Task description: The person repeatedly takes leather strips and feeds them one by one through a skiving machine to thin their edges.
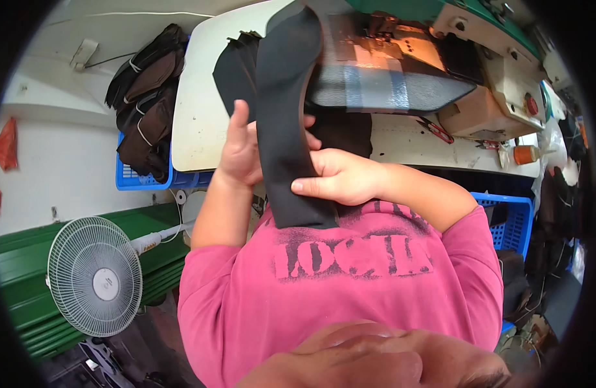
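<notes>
A long strip of black leather-like material [282, 110], with a rounded far end, stretches from the sewing table toward my chest. My right hand [340, 174] grips its near part, thumb on top and fingers behind. Under the strip lies my left hand [245, 152], its thumb sticking up at the left edge and its fingertips showing past the right edge. The strip rests across those fingers. Just left of it, a fanned stack of black cut pieces [236, 68] lies on the white tabletop [198, 84].
A sewing machine [505, 90] with a lit work area stands at far right. Red-handled snips [437, 129] and an orange thread spool [526, 154] lie near it. Dark bundles [146, 123] fill a blue crate [126, 174] at left. A white fan [100, 278] stands near left; another blue crate [521, 223] is right.
</notes>
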The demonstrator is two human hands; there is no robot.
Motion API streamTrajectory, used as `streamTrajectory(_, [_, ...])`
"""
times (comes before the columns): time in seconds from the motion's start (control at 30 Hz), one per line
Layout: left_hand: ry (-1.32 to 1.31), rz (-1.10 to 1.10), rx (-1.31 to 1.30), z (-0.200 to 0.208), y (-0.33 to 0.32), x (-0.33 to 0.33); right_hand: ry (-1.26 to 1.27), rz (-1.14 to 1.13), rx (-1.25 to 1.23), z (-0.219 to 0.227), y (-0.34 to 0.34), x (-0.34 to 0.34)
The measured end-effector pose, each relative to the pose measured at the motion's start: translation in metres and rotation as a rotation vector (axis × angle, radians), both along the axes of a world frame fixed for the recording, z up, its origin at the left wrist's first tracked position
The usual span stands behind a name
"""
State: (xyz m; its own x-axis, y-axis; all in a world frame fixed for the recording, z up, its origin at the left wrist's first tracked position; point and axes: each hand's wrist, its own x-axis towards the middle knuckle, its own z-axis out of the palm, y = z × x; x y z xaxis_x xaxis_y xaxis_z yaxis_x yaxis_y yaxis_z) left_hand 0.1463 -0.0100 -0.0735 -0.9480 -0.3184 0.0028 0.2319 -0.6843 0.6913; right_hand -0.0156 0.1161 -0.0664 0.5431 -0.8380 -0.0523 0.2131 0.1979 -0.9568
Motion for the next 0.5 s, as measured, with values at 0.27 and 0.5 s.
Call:
streamTrajectory(0.27, [0.108, 0.447, 0.125, 0.014, -0.120, 0.037, -0.004, -0.149, -0.064, -0.008, -0.024, 0.030])
streamTrajectory(0.5, [-0.326, 0.811, -0.197, -0.040, -0.229, 0.030, 0.004, -0.246, 0.124, -0.020, -0.049, 0.057])
